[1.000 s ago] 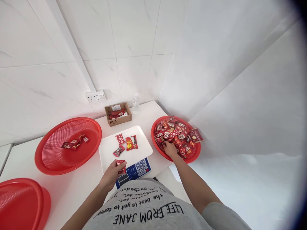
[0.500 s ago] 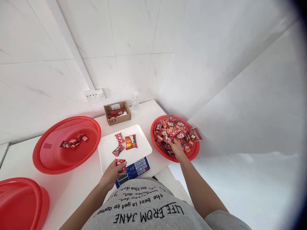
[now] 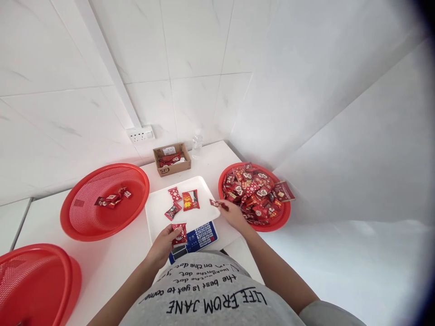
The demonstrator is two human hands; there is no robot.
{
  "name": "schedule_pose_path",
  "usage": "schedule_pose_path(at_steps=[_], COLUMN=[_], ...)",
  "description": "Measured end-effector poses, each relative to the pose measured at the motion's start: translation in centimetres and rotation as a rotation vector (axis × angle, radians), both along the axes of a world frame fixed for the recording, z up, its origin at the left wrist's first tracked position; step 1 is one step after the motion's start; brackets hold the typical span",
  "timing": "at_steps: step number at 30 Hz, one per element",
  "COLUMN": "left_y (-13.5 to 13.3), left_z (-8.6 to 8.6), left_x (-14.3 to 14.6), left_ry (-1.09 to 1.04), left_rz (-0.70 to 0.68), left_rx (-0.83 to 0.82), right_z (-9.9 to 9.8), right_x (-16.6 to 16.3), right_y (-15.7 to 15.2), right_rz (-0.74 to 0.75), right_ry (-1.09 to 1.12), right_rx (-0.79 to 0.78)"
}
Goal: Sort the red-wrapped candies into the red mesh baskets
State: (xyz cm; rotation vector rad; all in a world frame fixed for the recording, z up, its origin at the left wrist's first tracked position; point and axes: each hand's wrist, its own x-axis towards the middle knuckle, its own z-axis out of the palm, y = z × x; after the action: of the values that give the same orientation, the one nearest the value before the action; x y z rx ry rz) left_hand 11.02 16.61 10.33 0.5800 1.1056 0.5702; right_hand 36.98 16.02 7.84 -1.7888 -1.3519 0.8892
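Half covering a red packet [image 3: 181,235] with the gripping fingers of the left hand [image 3: 163,244], over the partly hidden scale [image 3: 199,239], and pinching a small sweet [image 3: 215,203], too blurred to read, in the right hand [image 3: 234,215] by the right edge of the white tray [image 3: 157,215], with one red basket [image 3: 63,276] cut off at lower left.

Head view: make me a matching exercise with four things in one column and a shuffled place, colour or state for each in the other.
1. Left hand
2. Bottle
3. Right hand
4. Cardboard box

A. Holding a smaller packet by the white tray's right edge
B. Brown, open-topped
C. Holding a red packet near the blue keypad
D. Transparent, standing upright

Pairs: 1-C, 2-D, 3-A, 4-B
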Motion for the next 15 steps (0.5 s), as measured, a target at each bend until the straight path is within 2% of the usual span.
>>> schedule_pose_path(at_steps=[3, 7, 15], left_y=[-0.1, -0.1, -0.3], left_z=[0.0, 0.2, 0.6], left_x=[-0.1, -0.1, -0.2], left_ry=[0.014, 0.016, 0.034], left_rz=[-0.024, -0.028, -0.037], left_rx=[-0.003, -0.004, -0.008], right_z=[-0.6, -1.0, -1.3], right_x=[-3.1, -5.7, -6.6], right_y=[0.1, 0.4, 0.1], right_rz=[0.170, 0.328, 0.563], right_ry=[-0.065, -0.151, -0.499], right_rx=[-0.027, 0.036, 0.097])
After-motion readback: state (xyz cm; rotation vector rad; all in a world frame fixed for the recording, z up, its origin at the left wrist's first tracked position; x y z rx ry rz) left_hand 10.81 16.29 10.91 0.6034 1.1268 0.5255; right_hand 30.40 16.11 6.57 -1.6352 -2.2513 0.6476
